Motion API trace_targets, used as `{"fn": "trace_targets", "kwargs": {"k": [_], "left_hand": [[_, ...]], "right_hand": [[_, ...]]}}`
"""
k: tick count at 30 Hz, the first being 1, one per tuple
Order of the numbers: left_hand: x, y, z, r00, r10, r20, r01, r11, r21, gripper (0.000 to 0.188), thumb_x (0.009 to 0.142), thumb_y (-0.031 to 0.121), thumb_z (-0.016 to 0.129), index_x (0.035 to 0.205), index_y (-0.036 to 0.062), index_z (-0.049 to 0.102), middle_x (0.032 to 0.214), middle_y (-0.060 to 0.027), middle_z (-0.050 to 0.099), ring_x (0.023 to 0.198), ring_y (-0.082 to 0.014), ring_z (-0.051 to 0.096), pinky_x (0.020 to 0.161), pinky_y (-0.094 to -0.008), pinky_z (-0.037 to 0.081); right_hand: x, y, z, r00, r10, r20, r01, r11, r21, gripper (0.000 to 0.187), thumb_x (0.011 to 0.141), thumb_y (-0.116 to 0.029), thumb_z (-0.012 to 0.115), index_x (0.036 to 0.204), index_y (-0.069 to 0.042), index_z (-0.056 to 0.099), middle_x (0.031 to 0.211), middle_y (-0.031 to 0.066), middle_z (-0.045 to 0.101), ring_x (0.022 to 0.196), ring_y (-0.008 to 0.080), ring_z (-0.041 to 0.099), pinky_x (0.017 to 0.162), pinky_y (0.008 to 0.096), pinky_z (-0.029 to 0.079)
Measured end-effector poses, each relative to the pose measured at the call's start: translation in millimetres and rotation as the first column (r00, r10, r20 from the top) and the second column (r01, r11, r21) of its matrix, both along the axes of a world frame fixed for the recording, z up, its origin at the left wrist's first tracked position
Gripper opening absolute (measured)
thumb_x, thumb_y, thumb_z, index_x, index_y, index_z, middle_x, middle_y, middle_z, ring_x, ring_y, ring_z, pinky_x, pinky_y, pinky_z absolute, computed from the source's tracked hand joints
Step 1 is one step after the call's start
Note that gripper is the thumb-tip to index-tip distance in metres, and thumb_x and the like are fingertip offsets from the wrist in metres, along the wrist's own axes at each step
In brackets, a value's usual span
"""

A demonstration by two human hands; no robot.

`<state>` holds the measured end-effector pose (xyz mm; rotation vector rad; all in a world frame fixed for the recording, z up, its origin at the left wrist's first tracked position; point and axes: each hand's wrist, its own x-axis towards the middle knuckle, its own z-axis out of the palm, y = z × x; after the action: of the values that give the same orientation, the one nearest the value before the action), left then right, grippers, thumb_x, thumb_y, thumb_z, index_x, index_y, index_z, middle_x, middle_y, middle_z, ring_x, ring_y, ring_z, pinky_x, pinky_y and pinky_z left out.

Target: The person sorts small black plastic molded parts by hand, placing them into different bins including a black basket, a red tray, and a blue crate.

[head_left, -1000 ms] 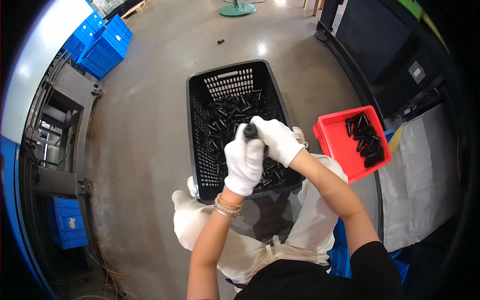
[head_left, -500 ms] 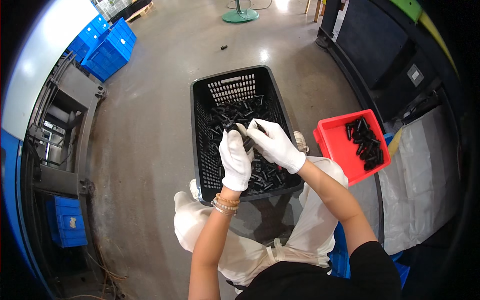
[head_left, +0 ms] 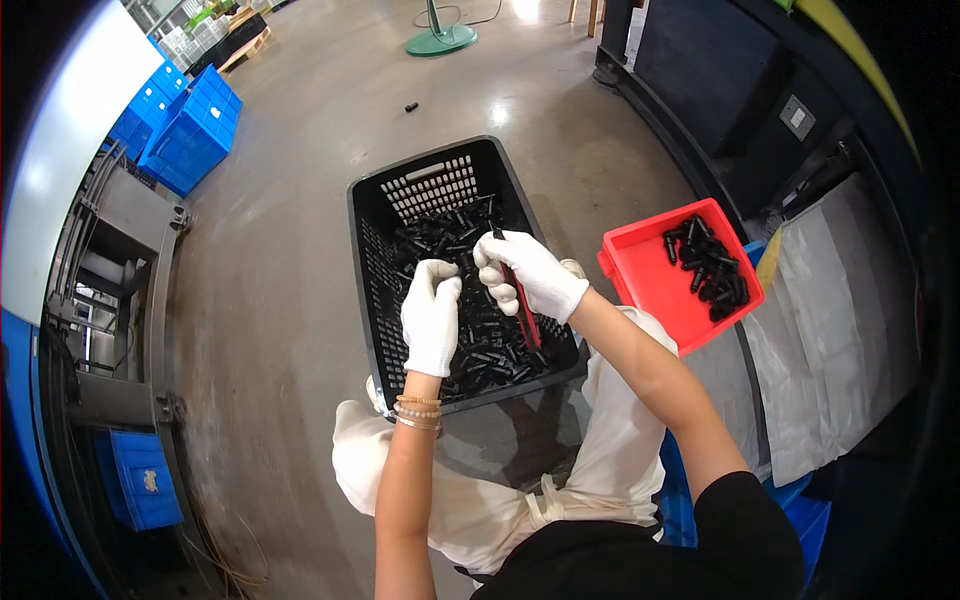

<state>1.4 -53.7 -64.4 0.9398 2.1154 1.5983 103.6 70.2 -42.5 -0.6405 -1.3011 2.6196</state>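
My left hand [head_left: 431, 320], in a white glove, is curled above the left half of a black basket [head_left: 362, 280]. Its thumb and fingertips draw together; anything between them is too small or hidden. Black cylindrical plastic parts [head_left: 490, 355] lie heaped in the basket below both hands. My right hand [head_left: 535, 275], also gloved in white, closes around a slim hand tool with red-and-black handles [head_left: 529, 325]. The tool's dark tip rises past the thumb, and its handles slant down toward the heap. A gap separates the two hands.
Right of the basket, a red bin [head_left: 648, 285] holds more black parts [head_left: 712, 265]. One loose black piece [head_left: 411, 107] lies on the floor beyond. Blue crates [head_left: 190, 135] stand at far left, machine frames on both sides, and a green round stand base [head_left: 441, 41] farther off.
My hands have drawn apart, and the red-handled tool now shows clearly in my right hand. The dark piece seen at my left fingers earlier is no longer visible there. The whole view has shifted slightly.
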Motion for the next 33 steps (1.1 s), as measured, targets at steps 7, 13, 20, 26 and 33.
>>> {"fn": "trace_targets", "kwargs": {"k": [7,13,20,26,33], "left_hand": [[19,1,-5,0.904,-0.38,0.197,0.4,0.914,-0.072,0.03,0.09,0.029,0.053,0.092,0.0,0.059,0.081,-0.0093,0.065,0.075,-0.0122,0.061,0.072,-0.0272,0.047],[9,-14,-12,0.839,-0.539,-0.073,0.424,0.733,-0.532,0.024,0.084,0.029,0.055,0.09,0.0051,0.057,0.08,-0.0077,0.064,0.073,-0.0197,0.06,0.068,-0.0324,0.047],[11,-26,-25,0.728,-0.643,-0.239,0.204,0.535,-0.82,0.031,0.083,0.04,0.052,0.089,0.0108,0.06,0.086,-0.012,0.066,0.083,-0.0305,0.064,0.072,-0.0435,0.047],[7,-28,-29,0.712,-0.64,-0.29,0.197,0.578,-0.792,0.031,0.084,0.04,0.052,0.092,0.0109,0.059,0.087,-0.0116,0.066,0.083,-0.0314,0.063,0.072,-0.0441,0.046],[7,-28,-32,0.702,-0.645,-0.302,0.205,0.589,-0.781,0.029,0.084,0.039,0.054,0.091,0.0106,0.058,0.085,-0.0113,0.065,0.08,-0.0316,0.062,0.07,-0.0441,0.046]], "right_hand": [[1,1,-11,0.993,-0.009,-0.121,0.007,1.0,-0.013,0.019,0.09,-0.022,0.047,0.078,-0.008,0.051,0.059,-0.0014,0.045,0.042,0.0079,0.04,0.034,0.0251,0.035],[-4,9,-29,0.994,-0.099,0.045,0.09,0.979,0.18,0.012,0.086,-0.02,0.056,0.08,-0.01,0.053,0.061,-0.0053,0.043,0.044,0.0037,0.036,0.038,0.0198,0.026],[-9,9,-27,0.976,-0.12,0.181,0.041,0.92,0.39,0.024,0.086,-0.013,0.052,0.108,-0.003,0.056,0.069,0.0028,0.052,0.05,0.0111,0.05,0.046,0.0266,0.046],[50,105,-27,0.835,-0.543,0.087,-0.095,0.014,0.995,0.037,0.089,-0.035,0.043,0.111,-0.01,0.058,0.099,0.0183,0.065,0.085,0.035,0.064,0.075,0.044,0.052],[221,202,-106,0.257,-0.817,0.517,-0.411,0.392,0.823,0.041,0.084,-0.017,0.041,0.122,-0.017,0.056,0.128,0.024,0.042,0.117,0.0426,0.045,0.101,0.0455,0.037]]}}
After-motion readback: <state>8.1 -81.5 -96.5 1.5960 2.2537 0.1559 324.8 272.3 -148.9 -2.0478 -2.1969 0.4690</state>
